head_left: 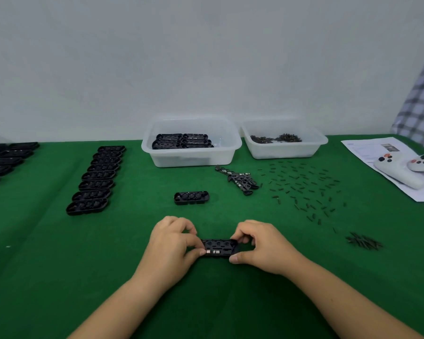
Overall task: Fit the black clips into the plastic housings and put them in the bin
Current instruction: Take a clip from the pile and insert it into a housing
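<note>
I hold a black plastic housing (218, 248) just above the green table, near its front middle. My left hand (171, 243) pinches its left end between thumb and fingers. Its right end is gripped by my right hand (260, 245). Another housing (191, 198) lies alone further back. A small heap of black clip frames (240, 179) lies behind it to the right. The white bin (191, 155) at the back holds several housings. A row of several housings (96, 179) runs along the left.
A second white bin (284, 152) holds small dark parts. Many tiny black pins (301, 189) are scattered at the right, with a pile (364, 241) nearer me. Two white game controllers (406, 167) sit on a paper sheet (367, 150). More housings (5, 160) lie far left.
</note>
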